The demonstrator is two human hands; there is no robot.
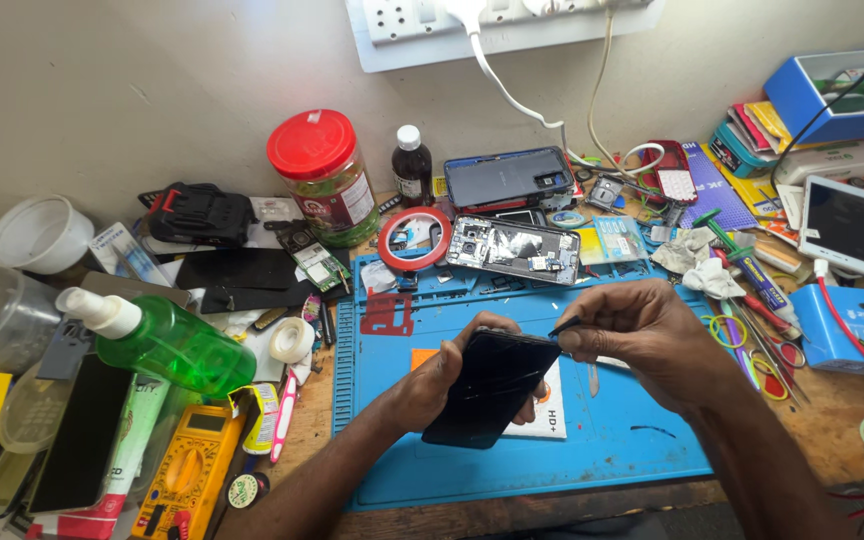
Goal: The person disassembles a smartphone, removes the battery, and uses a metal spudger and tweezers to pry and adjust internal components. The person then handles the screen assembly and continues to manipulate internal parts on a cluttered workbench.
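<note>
Black phone (490, 388) sitting dead center over the blue repair mat (642, 450), tilted, glass visibly cracked. Cradled from underneath by the left hand (442, 385), fingers wrapped around its lower-left edge. Right hand (642, 340) pinched shut on a thin dark tool (564, 325), tip touching the phone's top corner at about 1 o'clock. Can't really tell what kind of tool, too small and mostly buried in the fingers.

Under the phone, a white card (550, 415) with an orange patch peeking out at 9 o'clock, mostly covered. Up at 12 o'clock on the mat's far edge, an opened phone (512, 248) with its insides showing, and a red tape ring (414, 238) just beside it at 11. Behind those, a dark phone back shell (507, 178), a brown bottle (412, 165) and a red-lidded jar (324, 175).

Off at 9 o'clock, a green spray bottle (167, 345) lying on its side, a roll of white tape (292, 340) near it, and a yellow multimeter (192, 475) down at 8, bottom cut off by the frame. At 3 o'clock, screwdrivers and scissors (762, 340) in a messy heap, hard to separate out. White phone (837, 222) at 2 o'clock, blue box (832, 95) behind it partly out of frame.
</note>
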